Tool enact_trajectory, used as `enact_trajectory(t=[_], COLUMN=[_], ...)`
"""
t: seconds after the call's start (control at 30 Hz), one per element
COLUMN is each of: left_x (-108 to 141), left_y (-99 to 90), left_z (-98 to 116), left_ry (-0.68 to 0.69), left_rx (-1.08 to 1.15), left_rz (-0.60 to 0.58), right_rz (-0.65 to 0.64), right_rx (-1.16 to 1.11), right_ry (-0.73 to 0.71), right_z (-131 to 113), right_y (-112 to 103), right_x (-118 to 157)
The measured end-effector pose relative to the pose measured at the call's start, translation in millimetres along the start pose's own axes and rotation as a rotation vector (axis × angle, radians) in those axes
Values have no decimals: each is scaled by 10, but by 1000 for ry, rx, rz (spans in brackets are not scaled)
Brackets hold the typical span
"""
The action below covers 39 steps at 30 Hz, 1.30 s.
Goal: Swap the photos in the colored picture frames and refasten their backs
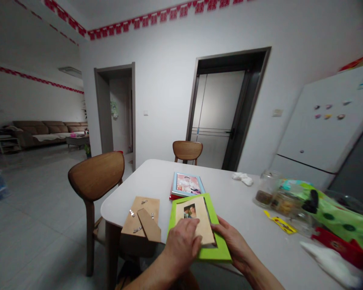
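A bright green picture frame (213,205) is tilted over the table's near edge. Inside its opening lies a cream sheet (205,233) with a small photo (190,211) of two people. My right hand (234,241) grips the frame's right edge, thumb on top. Over the sheet, my left hand (184,243) has its fingers bent, with the fingertips just below the photo; whether they pinch anything is hidden. To the left rests a brown backing board (130,223) with metal clips and a stand leg (149,225). Behind the green frame sits a light blue picture frame (189,184) on something red.
Glass jars (263,191), a yellow packet (280,222), a green bag (335,219), a red item (340,245) and white tissue (243,178) are on the right of the white table (151,173). Wooden chairs (98,175) stand left and behind.
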<state>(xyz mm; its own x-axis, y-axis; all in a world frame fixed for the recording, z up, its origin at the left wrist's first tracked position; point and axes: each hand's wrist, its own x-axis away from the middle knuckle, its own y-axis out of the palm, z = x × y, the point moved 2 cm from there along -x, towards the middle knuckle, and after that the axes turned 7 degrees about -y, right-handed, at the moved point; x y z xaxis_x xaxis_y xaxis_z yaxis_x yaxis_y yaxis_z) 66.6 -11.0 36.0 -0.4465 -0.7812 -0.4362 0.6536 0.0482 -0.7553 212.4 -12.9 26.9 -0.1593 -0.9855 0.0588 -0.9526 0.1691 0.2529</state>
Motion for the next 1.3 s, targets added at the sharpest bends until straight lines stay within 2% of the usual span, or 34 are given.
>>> enact_trajectory(t=[0.2,0.3,0.4,0.47,0.57,0.67,0.77,0.87,1.0,1.17,1.23,1.3], left_x=[5,10,8,21,105,252,375,416,348,164,130,144], left_y=[13,6,-78,-176,-294,-298,-258,-266,-319,-294,-278,-264], left_z=[39,94,32,-129,-504,-850,-1014,-1006,-910,-835,-810,-793], left_ry=[13,60,73,-17,-298,-552,-659,-663,-606,-534,-501,-532], left_rx=[80,70,70,110,230,354,383,307,268,328,346,411], left_rz=[-68,-23,82,212,349,320,243,173,147,236,286,284], right_rz=[25,1,32,87,162,210,220,201,178,219,193,152], right_rx=[-61,-45,63,207,502,866,1153,1290,1331,1283,1292,1317], right_ry=[-15,-9,-32,-60,-111,-144,-157,-168,-162,-153,-161,-157], right_z=[-51,-89,-52,44,244,376,384,355,359,336,325,325], right_y=[113,173,113,-34,-349,-605,-688,-667,-643,-619,-598,-577], right_x=[55,86,56,-3,-105,-165,-171,-156,-155,-147,-132,-120])
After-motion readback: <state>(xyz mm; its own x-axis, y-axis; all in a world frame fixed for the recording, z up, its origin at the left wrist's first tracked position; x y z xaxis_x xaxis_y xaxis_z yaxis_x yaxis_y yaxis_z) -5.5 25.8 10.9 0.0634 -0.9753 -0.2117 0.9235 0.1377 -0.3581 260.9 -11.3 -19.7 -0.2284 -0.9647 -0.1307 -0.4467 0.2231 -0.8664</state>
